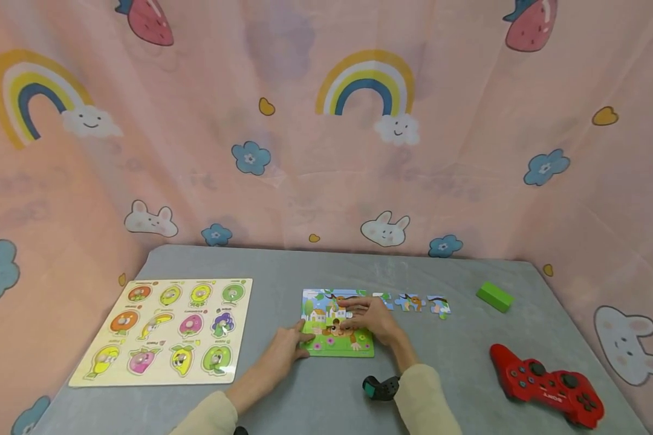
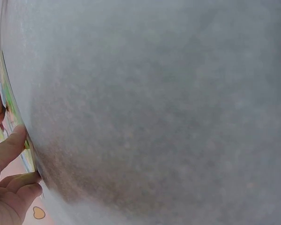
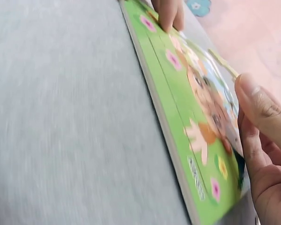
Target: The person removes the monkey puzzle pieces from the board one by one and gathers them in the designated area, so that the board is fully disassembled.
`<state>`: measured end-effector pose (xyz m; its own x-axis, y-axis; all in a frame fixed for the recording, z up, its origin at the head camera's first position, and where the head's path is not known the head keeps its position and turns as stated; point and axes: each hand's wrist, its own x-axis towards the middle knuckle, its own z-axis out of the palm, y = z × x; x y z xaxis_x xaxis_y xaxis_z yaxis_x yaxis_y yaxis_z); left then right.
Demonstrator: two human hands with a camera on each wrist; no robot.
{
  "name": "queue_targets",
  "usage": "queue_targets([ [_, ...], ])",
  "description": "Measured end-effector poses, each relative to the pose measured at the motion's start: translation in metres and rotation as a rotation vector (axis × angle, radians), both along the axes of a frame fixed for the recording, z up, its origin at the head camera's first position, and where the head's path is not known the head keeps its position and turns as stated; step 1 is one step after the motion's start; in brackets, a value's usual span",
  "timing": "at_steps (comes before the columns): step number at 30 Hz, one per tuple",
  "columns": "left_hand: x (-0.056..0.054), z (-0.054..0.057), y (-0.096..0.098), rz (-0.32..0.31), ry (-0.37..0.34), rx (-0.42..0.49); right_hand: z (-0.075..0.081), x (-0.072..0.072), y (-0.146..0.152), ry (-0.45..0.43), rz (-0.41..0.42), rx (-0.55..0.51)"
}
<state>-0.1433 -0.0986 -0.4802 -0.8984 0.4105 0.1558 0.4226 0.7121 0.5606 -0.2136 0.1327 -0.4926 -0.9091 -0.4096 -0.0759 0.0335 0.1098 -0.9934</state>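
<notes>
A jigsaw puzzle board point(image 1: 326, 349) with a cartoon character, houses and green grass lies flat on the table. My left hand point(image 1: 283, 349) pinches its left edge, the thumb on top and the fingers at the side, as the left wrist view shows. Over the board's right half, my right hand point(image 1: 378, 320) holds a thin puzzle piece point(image 3: 223, 64) between thumb and fingers, tilted above the surface. The hand hides part of the picture. Just right of the board lie several loose puzzle pieces point(image 1: 410, 302) in a row.
A cream fruit puzzle board point(image 1: 160, 350) lies at the left. On the right are a green block point(image 1: 495, 296) and a red game controller point(image 1: 549, 386). The grey table point(image 1: 283, 266) ends at a pink patterned curtain point(image 1: 305, 199).
</notes>
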Motion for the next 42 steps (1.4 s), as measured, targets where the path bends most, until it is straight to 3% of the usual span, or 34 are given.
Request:
queue_targets([
  [8,0.001,0.001,0.000,0.003,-0.005,-0.014,-0.007,0.002,0.026,0.009,0.031,-0.015],
  [17,0.001,0.001,-0.001,0.010,0.000,-0.009,-0.005,0.005,0.053,0.008,-0.037,0.030],
  [29,-0.001,0.000,-0.002,0.009,-0.009,0.009,-0.006,0.013,0.088,0.065,-0.042,0.095],
  [36,0.000,0.003,0.000,0.008,-0.019,0.009,0.002,0.017,0.094,0.239,-0.045,0.283],
  [42,0.000,0.002,0.003,0.005,-0.030,0.009,0.008,0.017,0.095,0.328,-0.022,0.445],
])
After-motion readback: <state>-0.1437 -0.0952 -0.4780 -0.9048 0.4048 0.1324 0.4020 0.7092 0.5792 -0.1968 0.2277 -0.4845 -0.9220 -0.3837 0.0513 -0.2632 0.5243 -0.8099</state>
